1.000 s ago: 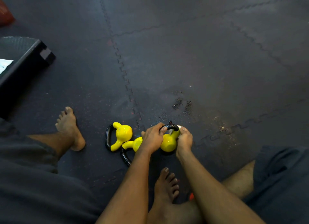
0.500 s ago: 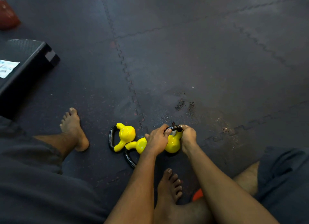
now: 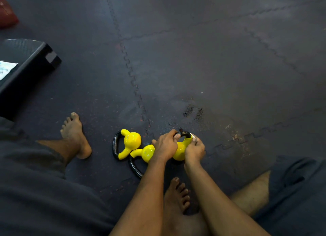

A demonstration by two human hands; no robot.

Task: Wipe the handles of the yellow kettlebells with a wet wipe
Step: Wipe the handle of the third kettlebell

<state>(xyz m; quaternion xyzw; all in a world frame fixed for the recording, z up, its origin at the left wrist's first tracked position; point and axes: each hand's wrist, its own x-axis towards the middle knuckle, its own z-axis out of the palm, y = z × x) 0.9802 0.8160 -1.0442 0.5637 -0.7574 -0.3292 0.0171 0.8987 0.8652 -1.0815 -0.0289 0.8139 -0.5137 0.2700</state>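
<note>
Kettlebells [image 3: 139, 147], three yellow ones, cluster on the floor mat [image 3: 211, 68] beside a jigsaw seam. The right kettlebell [image 3: 179, 154] stands upright. The left hand [image 3: 165, 146] grips its black handle [image 3: 184, 134], while the right hand [image 3: 195, 150] pinches the wet wipe [image 3: 193, 138] against the handle's right end. Wiping looks underway here; whether the middle kettlebell [image 3: 146, 153] and left kettlebell [image 3: 132, 140] are done cannot be told.

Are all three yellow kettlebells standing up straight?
No, the left kettlebell and middle kettlebell lie on their sides; the left hand grips the right kettlebell.
</note>
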